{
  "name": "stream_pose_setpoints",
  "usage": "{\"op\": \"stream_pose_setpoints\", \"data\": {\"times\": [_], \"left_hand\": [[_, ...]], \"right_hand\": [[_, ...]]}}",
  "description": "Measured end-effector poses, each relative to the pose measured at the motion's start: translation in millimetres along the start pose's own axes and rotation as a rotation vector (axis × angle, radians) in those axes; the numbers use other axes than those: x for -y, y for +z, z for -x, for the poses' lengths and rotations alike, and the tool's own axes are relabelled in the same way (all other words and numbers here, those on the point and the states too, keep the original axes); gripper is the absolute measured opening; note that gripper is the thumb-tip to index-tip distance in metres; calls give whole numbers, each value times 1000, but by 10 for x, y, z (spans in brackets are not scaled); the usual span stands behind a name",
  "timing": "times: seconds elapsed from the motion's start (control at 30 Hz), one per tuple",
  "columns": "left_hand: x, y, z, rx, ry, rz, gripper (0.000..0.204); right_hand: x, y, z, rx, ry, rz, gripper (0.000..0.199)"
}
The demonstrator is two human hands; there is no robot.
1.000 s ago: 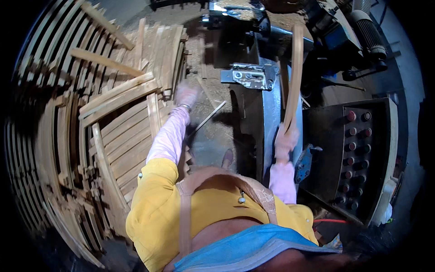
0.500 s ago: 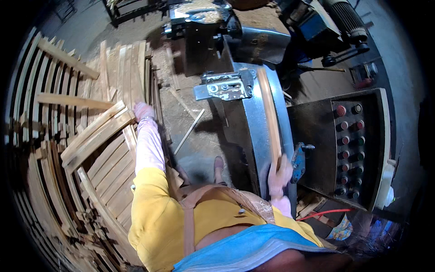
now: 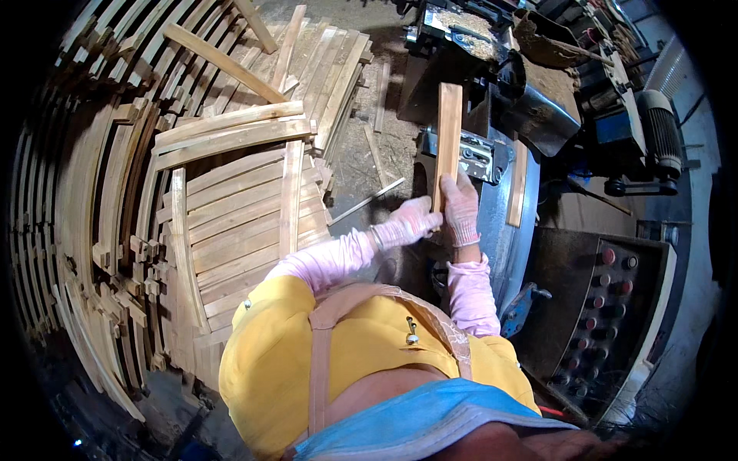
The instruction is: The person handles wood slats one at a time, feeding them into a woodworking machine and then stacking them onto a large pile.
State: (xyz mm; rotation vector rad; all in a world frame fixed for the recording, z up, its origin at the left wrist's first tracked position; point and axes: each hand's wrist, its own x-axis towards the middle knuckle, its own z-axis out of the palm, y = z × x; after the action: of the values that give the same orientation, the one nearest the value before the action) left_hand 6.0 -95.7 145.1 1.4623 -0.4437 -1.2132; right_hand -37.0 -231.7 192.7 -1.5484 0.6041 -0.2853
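Observation:
A wooden strip (image 3: 448, 127) is held up in front of me, its far end pointing away toward the machine. My right hand (image 3: 461, 209), in a pale knit glove, is closed around the strip near its lower end from the right. From the left, my left hand (image 3: 407, 221), gloved too, has its fingers closed at the strip's near end; they are slightly blurred. Beyond my right hand, a second wooden strip (image 3: 518, 184) lies on the machine's metal bed (image 3: 496, 211). A metal guide block (image 3: 477, 157) sits partly behind the held strip.
To the left stands a large stack of wooden pieces (image 3: 246, 223), with more curved pieces (image 3: 127, 184) beyond it. A control panel (image 3: 611, 307) with several buttons is at the right. A motor (image 3: 659, 134) stands at far right. Thin offcuts (image 3: 369, 201) lie on the floor.
My left hand has come from the stack to the middle, and a wooden strip is now between both hands. My right hand has left the strip on the bed. The view has shifted left.

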Motion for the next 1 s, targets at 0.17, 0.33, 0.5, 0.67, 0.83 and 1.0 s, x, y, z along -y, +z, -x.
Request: {"op": "stream_pose_setpoints", "data": {"times": [0.17,0.33,0.5,0.67,0.83,1.0], "left_hand": [[338,-692,328,-668,430,-333,40],[951,-2995,701,-1746,18,204,43],[1518,-3845,899,-1476,-20,-256,66],[1483,-4098,1036,-1443,-138,-555,73],[606,-3005,1065,-1346,23,-1216,61],[-183,-1336,601,-903,444,76,30]], "right_hand": [[-62,-629,391,-319,-54,254,45],[-755,-1610,1536,-548,-124,1359,44],[-925,-1752,1243,-635,-210,1375,28],[-724,-1741,-651,-708,-397,1146,28],[-127,-1186,-1385,-588,-384,520,43],[460,116,-31,188,-774,954,71]]}}
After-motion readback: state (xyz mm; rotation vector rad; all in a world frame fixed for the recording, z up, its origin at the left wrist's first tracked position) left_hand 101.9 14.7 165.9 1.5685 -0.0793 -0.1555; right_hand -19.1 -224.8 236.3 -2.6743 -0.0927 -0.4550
